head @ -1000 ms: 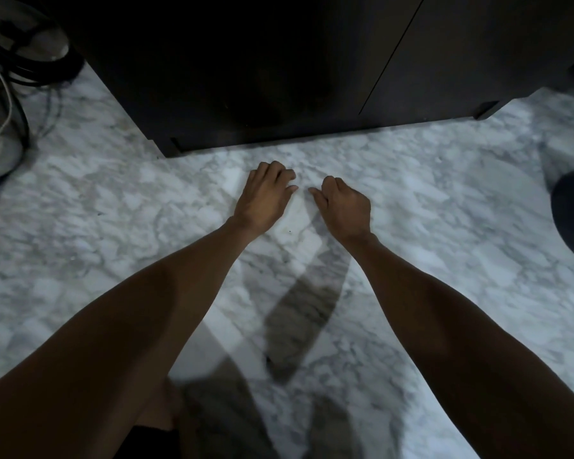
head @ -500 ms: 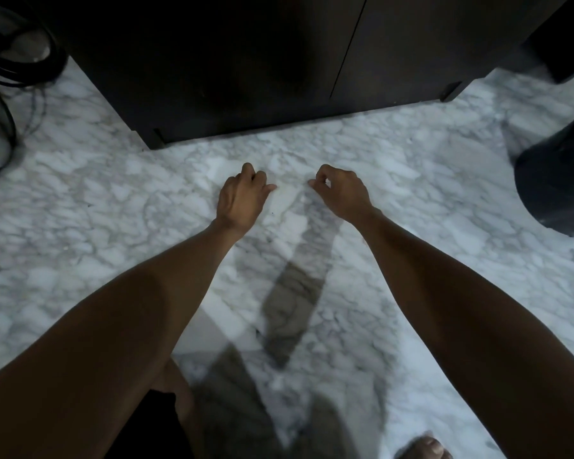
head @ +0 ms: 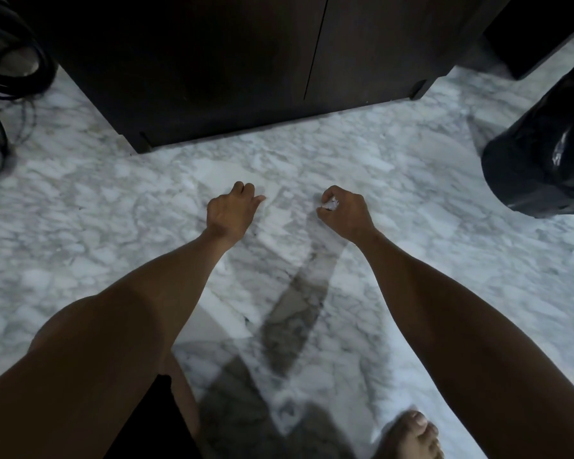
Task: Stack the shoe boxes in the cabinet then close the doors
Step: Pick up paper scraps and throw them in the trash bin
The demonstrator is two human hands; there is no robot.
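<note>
White marble floor [head: 411, 207] with grey veining spreads under me, and the dark cabinet [head: 232, 67] stands at its far edge, both doors shut, a thin seam running down between them. No shoe boxes show anywhere; whether they sit behind those doors I cannot tell.

My left hand [head: 230, 213] hangs over the middle of the floor, short of the cabinet's base, fingers loosely curled downward and holding nothing. My right hand [head: 345, 210] hangs just beside it with a gap between them, fingers and thumb curled in toward the palm. Through the ring of thumb and forefinger only pale floor seems to show, so it looks empty too, though that spot is small and hard to read.

By the floor's right edge stands a shiny black bag [head: 540, 160], well apart from my hands. At the far left corner lie coiled black cables [head: 17, 71]. My bare foot [head: 411, 435] is planted at the near edge, blurred.
</note>
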